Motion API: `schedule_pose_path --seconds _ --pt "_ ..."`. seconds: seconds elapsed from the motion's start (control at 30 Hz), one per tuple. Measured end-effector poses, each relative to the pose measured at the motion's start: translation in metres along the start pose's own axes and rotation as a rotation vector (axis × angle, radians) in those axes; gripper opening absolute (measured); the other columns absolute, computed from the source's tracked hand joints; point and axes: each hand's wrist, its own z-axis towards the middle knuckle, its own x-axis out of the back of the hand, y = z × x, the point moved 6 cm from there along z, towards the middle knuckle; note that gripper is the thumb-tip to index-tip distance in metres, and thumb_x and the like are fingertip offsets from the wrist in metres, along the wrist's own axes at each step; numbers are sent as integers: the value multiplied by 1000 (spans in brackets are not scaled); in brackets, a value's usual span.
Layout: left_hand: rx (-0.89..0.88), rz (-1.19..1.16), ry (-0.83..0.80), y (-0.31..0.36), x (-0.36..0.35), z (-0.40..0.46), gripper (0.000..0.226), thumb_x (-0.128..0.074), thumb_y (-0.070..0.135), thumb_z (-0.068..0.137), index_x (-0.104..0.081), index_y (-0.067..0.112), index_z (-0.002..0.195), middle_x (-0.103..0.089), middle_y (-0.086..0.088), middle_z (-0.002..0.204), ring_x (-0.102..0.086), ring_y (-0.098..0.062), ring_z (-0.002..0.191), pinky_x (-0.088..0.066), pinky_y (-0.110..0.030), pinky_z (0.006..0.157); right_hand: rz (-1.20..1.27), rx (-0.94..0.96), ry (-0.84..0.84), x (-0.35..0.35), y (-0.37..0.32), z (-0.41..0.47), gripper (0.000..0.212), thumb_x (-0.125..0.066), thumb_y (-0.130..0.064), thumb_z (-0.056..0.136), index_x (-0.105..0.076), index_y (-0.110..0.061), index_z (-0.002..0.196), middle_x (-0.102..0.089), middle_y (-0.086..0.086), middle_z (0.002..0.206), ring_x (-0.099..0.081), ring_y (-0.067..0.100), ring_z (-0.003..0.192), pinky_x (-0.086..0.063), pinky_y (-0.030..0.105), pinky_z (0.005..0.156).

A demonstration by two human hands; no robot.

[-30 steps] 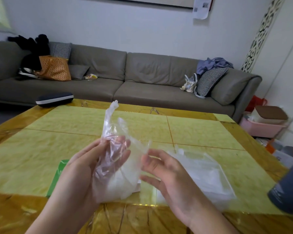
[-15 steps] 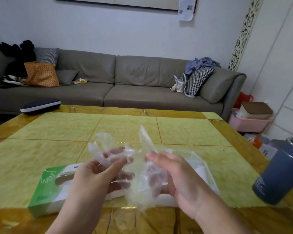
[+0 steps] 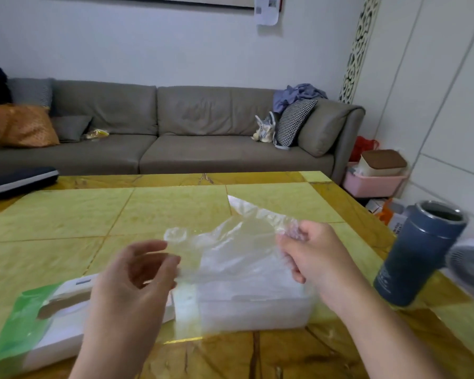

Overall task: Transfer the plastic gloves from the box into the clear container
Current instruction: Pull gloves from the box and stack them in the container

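While the thin, crinkled, see-through plastic glove [image 3: 241,242] hangs stretched between both hands, we record its position first: it is in the air directly above the clear, rectangular plastic container [image 3: 257,310], which sits on the yellow-green tiled table [image 3: 66,220] just right of the green-and-white cardboard glove box [image 3: 33,332]. Item, right hand [image 3: 309,255]: fingers curled round a bunched end of the film, a firm hold. Item, left hand [image 3: 132,274]: thumb and fingertips [image 3: 173,259] lightly pinch the other edge, the remaining fingers loosely curled; motion blur keeps us from judging how secure that pinch is. Item, long axis: the glove runs left to right between the two hands, roughly along the container's length, with one corner peaking upward toward the far side. Item, direction of travel: we judge the container lies straight down from both hands and slightly toward us, so lowering should suffice, no sideways carry needed. Item, nearer hand: the right hand sits over the container's right end, while the left sits over the seam between box and container. Whitish film already fills the container. A dark blue cylindrical flask [image 3: 419,255] stands just right of it, a possible knock for the right forearm.
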Motion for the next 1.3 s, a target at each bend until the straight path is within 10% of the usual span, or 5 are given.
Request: schedule_pose_path --seconds 0.17,0.5,0.63,0.9,1.3 --pt "-740 625 -237 61 -65 -26 31 -62 22 94 -57 31 123 -51 17 115 -55 -2 97 -49 -15 82 -216 -47 -67 -3 12 13 23 -63 -9 84 -48 -11 67 -38 2 56 -31 17 46 -25 24 43" --pt "-123 1082 -823 -26 -135 16 49 -59 48 96 -45 45 143 -60 12 125 -64 -9 95 -54 -30 83 -696 63 122 6 19 19 14 -64 -13 93 -61 -10 80 -65 5 83 -67 27 66 -60 38 55" --pt "-91 1106 -830 -29 -136 25 57 -68 54 87 -45 49 139 -66 16 114 -67 -8 93 -57 -33 86 -915 45 144 7 14 13 21 -62 -9 91 -48 -17 77 -58 1 79 -56 22 61 -35 28 45" --pt "-102 1155 -855 -36 -148 22 45 -68 51 84 -53 44 125 -57 16 93 -59 -10 84 -45 -27 68 -884 271 -84 -31 -18 -9 18 -66 -13 90 -61 -16 106 -60 1 111 -59 22 102 -56 38 89" --pt "-190 1310 -620 -15 -128 14 30 -55 38 100 -46 21 123 -45 5 88 -52 -16 74 -36 -26 52 -1077 125 -330 -49 15 -6 37 -59 -22 96 -63 -27 132 -66 1 129 -66 26 114 -54 37 87"
